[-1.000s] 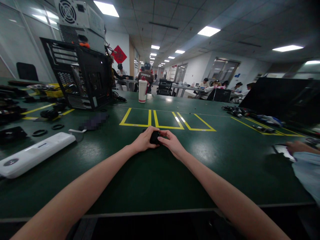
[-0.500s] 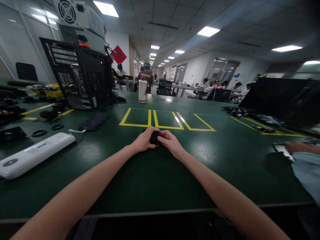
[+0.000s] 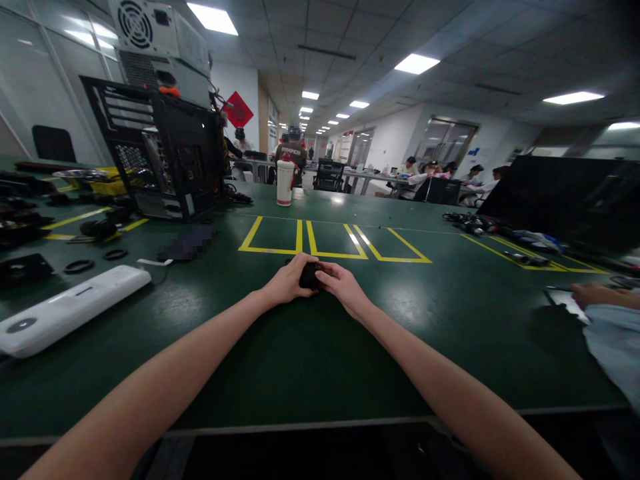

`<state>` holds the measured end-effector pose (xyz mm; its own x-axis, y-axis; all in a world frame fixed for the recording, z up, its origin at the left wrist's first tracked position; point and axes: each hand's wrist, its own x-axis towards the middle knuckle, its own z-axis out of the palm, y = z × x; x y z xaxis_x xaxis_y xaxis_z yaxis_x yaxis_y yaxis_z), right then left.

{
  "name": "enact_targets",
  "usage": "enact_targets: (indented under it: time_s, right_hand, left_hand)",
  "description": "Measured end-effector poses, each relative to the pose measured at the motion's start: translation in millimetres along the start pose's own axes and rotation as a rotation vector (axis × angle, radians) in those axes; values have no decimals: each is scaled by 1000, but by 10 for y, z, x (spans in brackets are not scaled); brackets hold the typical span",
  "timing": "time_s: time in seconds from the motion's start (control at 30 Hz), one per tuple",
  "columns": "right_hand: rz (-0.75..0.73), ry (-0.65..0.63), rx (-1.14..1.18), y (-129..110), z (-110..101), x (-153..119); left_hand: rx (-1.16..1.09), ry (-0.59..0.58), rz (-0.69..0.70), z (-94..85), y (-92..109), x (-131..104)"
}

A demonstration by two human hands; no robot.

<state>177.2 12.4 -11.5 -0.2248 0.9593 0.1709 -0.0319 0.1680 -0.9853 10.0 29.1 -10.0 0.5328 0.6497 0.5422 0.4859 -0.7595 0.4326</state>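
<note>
Gripping a black part (image 3: 309, 276)
Left hand (image 3: 287, 283) is clamping it; right hand (image 3: 344, 285) is pinching its edge; even pressure should help.

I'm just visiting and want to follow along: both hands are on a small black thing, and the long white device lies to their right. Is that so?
Not quite: the left hand and right hand are both on the black thing, but the white device lies to their left, as the head view shows.
</note>
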Motion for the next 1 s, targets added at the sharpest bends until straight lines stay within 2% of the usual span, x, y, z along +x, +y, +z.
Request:
enact_targets:
  time_s: [0.27,0.43,0.6,0.7,1.0]
  right_hand:
    - [-91,-24,-6,-87,29,-63]
    - [-98,34,-38,-67,28,-35]
    - [-41,-10,-50,-56,3,-38]
    - [-66,-40,-18,-84,18,-65]
    - [-72,10,-53,-44,3,-36]
  left_hand:
    - [0,-1,-4,-1,3,5]
    - [7,5,-2,21,-17,13]
    - [9,6,3,22,-21,11]
    - [9,-4,-5,13,-15,8]
    - [-8,10,-1,16,-10,11]
